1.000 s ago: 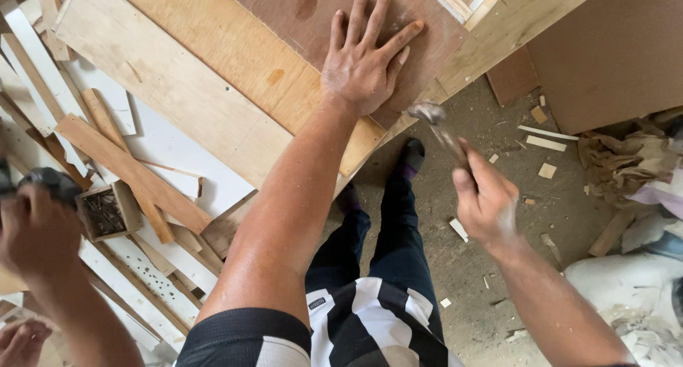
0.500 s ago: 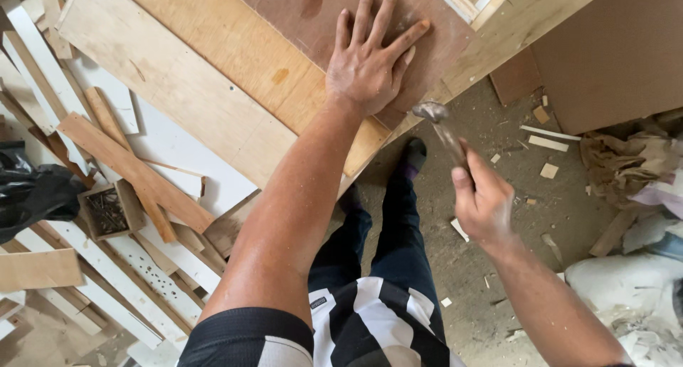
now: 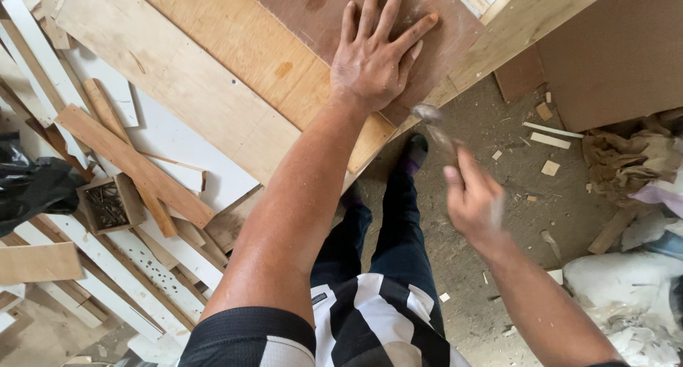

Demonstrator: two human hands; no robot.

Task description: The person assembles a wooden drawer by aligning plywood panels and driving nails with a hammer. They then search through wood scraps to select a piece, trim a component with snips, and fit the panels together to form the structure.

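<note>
My left hand (image 3: 376, 57) lies flat with its fingers spread on a dark brown board (image 3: 306, 4), near the board's lower edge. That board rests on a lighter plywood sheet (image 3: 213, 75). My right hand (image 3: 471, 196) is closed around the handle of a hammer (image 3: 435, 129), whose metal head is blurred just below the plywood's corner. The hammer sits right of my left wrist and a short way from the board edge.
Loose wooden planks and white strips (image 3: 135, 161) are heaped at the left, with a small box of nails (image 3: 107, 205) among them. A black bag (image 3: 32, 185) lies at the far left. Wood offcuts (image 3: 549, 141) dot the dirt floor; crumpled cloth (image 3: 626, 161) sits right.
My right hand with the hammer has blurred and shifted slightly down and right. Another person's hand at the far left has gone from view. My left hand stays put.
</note>
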